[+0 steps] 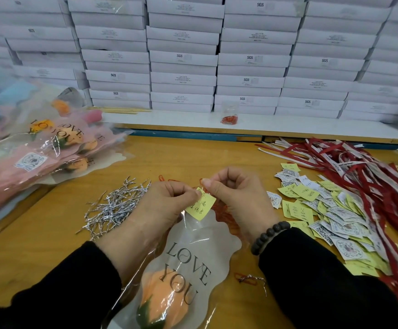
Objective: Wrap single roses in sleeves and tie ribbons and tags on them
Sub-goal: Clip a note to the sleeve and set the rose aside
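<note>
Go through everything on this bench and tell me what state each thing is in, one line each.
Left hand: pinching the yellow tag.
Right hand: pinching the tag's top edge.
Yellow tag: handwritten, held above the sleeve.
Sleeve: lying flat, orange rose inside.
Silver twist ties: loose pile.
Red ribbons: tangled heap.
Finished roses: sleeved, stacked at left.

2 hands, 1 sleeved rose in front, 1 bead bracelet, 1 yellow tag held

Bright, even overhead light, glare on the clear sleeve, edges bowed and softly blurred.
</note>
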{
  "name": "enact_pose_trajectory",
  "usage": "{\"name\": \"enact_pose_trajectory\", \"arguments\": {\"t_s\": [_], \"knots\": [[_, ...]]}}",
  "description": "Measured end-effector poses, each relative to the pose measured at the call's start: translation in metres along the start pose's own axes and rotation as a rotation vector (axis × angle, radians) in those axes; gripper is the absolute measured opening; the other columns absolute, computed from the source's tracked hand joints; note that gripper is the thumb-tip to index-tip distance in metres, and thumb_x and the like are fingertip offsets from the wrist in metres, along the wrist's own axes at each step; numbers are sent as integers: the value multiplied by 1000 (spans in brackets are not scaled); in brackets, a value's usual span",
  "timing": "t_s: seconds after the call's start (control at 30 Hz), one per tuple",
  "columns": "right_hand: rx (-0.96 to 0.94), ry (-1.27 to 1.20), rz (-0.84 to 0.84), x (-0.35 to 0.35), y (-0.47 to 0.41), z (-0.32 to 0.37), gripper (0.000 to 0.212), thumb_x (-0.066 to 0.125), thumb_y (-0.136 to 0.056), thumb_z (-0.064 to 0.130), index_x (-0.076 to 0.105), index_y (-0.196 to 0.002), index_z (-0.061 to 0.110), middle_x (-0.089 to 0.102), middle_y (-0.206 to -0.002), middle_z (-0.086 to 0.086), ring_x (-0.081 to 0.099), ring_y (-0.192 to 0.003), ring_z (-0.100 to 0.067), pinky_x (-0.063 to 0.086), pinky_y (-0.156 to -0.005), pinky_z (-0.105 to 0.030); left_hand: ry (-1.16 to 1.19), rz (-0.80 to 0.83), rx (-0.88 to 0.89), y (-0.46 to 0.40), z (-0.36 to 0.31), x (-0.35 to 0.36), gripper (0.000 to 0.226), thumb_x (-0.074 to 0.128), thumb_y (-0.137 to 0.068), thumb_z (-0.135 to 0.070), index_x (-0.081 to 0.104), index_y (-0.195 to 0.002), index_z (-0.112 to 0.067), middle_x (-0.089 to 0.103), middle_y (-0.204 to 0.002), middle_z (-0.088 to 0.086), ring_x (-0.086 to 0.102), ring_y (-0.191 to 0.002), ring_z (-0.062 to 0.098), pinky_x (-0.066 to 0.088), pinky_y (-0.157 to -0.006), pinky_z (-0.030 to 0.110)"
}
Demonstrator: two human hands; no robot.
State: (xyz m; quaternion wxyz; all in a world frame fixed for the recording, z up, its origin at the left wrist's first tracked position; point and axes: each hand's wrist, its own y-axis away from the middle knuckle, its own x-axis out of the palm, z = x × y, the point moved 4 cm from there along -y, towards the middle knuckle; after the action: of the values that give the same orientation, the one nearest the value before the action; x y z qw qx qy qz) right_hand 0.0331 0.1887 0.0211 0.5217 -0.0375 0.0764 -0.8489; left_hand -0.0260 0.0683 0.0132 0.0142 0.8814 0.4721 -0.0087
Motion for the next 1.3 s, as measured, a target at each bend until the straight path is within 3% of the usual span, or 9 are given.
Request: {"name": "enact_pose_trajectory", "arguments": {"t_s": [0.17, 0.33, 0.43, 0.5, 0.63, 0.8, 0.87, 1.07, 1.3], "knots": [[0, 7, 21, -1, 0, -2, 12, 73, -77, 15, 65, -69, 11, 64, -67, -14, 56, -49, -13, 45, -41, -21, -16, -20, 5, 1, -1, -1, 16, 62, -85, -8, 68, -72, 0, 62, -68, 15, 50, -66, 27, 38, -64, 36], [48, -15, 14, 0, 0, -5, 14, 73, -78, 16, 65, -72, 6, 63, -64, -14, 54, -46, -15, 44, -39, -21, -17, -11, 15, 2, -2, -1, 18, 61, -85, -8, 67, -80, 8, 62, -77, 23, 48, -72, 30, 35, -72, 41], [58, -4, -2, 1, 0, -7, 14, 74, -77, 18, 67, -73, 6, 63, -63, -13, 53, -47, -16, 43, -40, -22, 2, -10, 2, 2, 0, -2, 17, 61, -85, -8, 67, -80, 7, 63, -75, 22, 51, -66, 28, 40, -66, 38], [64, -5, -3, 1, 0, -7, 12, 72, -79, 18, 69, -75, 8, 62, -59, -10, 52, -45, -13, 42, -39, -20, 32, -5, -12, 1, 2, -2, 17, 61, -85, -8, 67, -82, 7, 65, -72, 17, 57, -58, 20, 46, -57, 28], [27, 49, -2, 1, 1, -5, 20, 60, -89, 24, 71, -75, 14, 53, -47, 1, 44, -37, -3, 35, -36, -13, 115, -57, -26, -1, 3, -4, 15, 61, -84, -6, 66, -81, 8, 64, -69, 16, 54, -54, 18, 46, -51, 22], [-91, 252, 16, 4, 1, -2, 15, 64, -86, 23, 68, -99, 18, 63, -71, 0, 56, -63, -9, 50, -60, -24, 127, -76, -34, -1, 2, -9, 13, 62, -84, -8, 70, -75, -1, 68, -63, 8, 59, -49, 13, 50, -48, 19], [-104, 269, 9, 5, 0, -2, 12, 66, -84, 17, 67, -95, 22, 63, -76, -3, 56, -67, -12, 51, -65, -28, 126, -83, -43, -2, 1, -10, 12, 62, -83, -8, 70, -80, 1, 68, -64, 9, 59, -49, 13, 49, -46, 17], [-98, 243, 50, 4, 1, -4, 20, 63, -85, 7, 69, -100, 19, 63, -75, 3, 56, -64, -4, 46, -60, -16, 143, -131, -64, -2, 2, -10, 17, 64, -81, -6, 70, -66, -6, 68, -63, 9, 58, -54, 16, 48, -58, 28], [-105, 195, 55, 3, 1, -4, 20, 63, -85, 4, 72, -87, 23, 67, -72, 9, 55, -57, 1, 46, -56, -12, 129, -107, -72, 0, 0, -8, 14, 62, -83, -6, 71, -73, -2, 69, -67, 13, 59, -58, 19, 50, -57, 28]]}}
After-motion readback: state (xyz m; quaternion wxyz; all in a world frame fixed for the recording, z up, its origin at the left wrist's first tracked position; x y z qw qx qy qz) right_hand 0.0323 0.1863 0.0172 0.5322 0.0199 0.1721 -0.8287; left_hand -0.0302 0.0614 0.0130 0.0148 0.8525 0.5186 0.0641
